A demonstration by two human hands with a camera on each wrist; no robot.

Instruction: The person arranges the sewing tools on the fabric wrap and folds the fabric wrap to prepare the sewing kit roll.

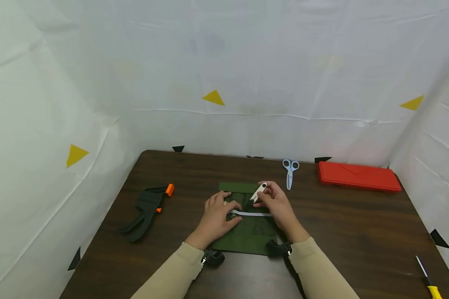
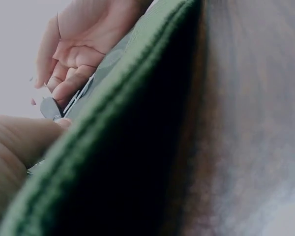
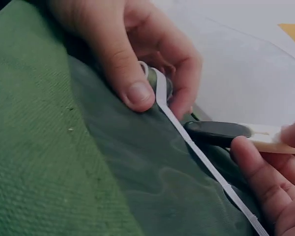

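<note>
A green fabric organizer (image 1: 243, 245) lies spread on the table, with a white elastic band (image 1: 254, 214) running across it. My left hand (image 1: 215, 214) rests on the fabric, its thumb and forefinger pinching the band's left part. In the right wrist view the band (image 3: 201, 157) bends over a small dark green rounded thing (image 3: 168, 88) between those fingers, mostly hidden. My right hand (image 1: 278, 203) grips a small tool (image 1: 260, 191) with an off-white handle and a black end. That black end slants down close to the band; whether it touches cannot be seen.
Light blue scissors (image 1: 289, 176) and a closed red case (image 1: 359, 176) lie along the back of the table. To the left is a dark clamp (image 1: 146, 211) with orange tips. A yellow-handled screwdriver (image 1: 429, 280) lies at the front right. White sheeting surrounds the table.
</note>
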